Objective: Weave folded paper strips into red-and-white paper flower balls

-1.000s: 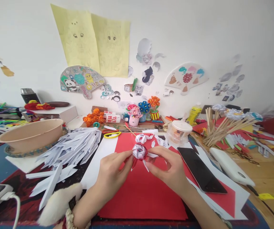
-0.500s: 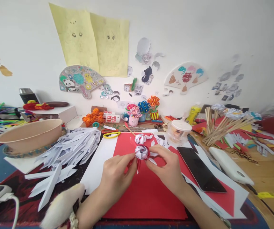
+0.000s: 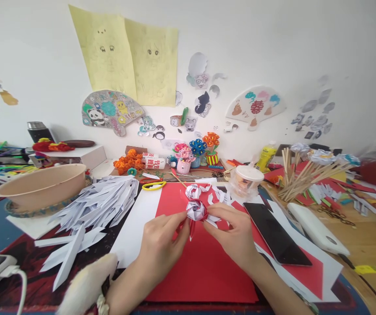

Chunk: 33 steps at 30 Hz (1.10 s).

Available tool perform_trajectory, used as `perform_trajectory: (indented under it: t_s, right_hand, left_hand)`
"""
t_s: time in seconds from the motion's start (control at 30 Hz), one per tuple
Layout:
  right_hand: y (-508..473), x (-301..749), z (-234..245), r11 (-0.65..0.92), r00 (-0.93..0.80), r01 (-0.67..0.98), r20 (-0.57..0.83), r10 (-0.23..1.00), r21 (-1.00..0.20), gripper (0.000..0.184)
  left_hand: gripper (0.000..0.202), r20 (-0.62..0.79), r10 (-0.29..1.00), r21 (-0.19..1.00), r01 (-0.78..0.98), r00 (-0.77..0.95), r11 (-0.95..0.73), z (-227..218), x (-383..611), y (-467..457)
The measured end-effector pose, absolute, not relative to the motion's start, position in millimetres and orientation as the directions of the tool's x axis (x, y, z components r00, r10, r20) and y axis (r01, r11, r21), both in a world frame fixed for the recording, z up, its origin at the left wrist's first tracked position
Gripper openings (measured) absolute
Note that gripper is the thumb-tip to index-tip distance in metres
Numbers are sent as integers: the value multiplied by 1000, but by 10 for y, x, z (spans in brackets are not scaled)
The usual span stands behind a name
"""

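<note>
Between my hands, above a red sheet of paper (image 3: pixel 204 271), is a folded paper flower (image 3: pixel 196 211) in white with red strips at its edge. My left hand (image 3: pixel 163 238) pinches its left side with thumb and forefinger. On the other side my right hand (image 3: pixel 232 229) is closed at the flower's right edge, by a white paper petal. Just behind lies a second white and red paper flower (image 3: pixel 193 191) with a thin stick beside it. White paper scraps lie on the red sheet near my right fingers.
A heap of folded white paper strips (image 3: pixel 106 203) and a beige basin (image 3: pixel 43 186) are at left. Yellow-handled scissors (image 3: pixel 154 186) lie behind. To the right are a black phone (image 3: pixel 276 234), a lidded cup (image 3: pixel 248 179), a white power bank (image 3: pixel 317 227) and wooden sticks (image 3: pixel 294 175).
My right fingers have shifted slightly, drawing closer together at the flower's right side. The flower stays in almost the same place, and my left hand keeps its pinch.
</note>
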State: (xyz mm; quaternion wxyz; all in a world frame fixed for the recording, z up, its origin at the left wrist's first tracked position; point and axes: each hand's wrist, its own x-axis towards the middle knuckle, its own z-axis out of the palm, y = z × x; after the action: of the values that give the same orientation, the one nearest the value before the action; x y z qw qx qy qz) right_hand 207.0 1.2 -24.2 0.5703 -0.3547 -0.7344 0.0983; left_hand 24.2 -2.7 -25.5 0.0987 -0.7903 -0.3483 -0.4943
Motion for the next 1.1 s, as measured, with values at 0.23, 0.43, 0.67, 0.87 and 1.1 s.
perform_trajectory:
  t_s: [0.23, 0.43, 0.67, 0.87, 1.1]
  right_hand:
    - [-1, 2075, -252, 721, -77, 432, 774, 628, -542, 8]
    - [6, 2079, -225, 689, -85, 431, 734, 674, -583, 9]
    - [-13, 2128, -184, 671, -152, 378, 672, 725, -638, 44]
    - [-18, 2153, -164, 683, -88, 340, 702, 707, -646, 25]
    - [6, 2173, -166, 719, -185, 291, 700, 689, -631, 23]
  left_hand:
    - [11, 854, 436, 165, 647, 284, -745, -238, 243, -25]
    - [12, 845, 456, 191, 638, 280, -746, -206, 228, -13]
    - [18, 794, 559, 353, 567, 239, -744, -156, 147, 71]
    - [17, 818, 540, 378, 521, 199, -765, -150, 84, 102]
    - [20, 769, 588, 476, 391, 249, -788, -94, 112, 91]
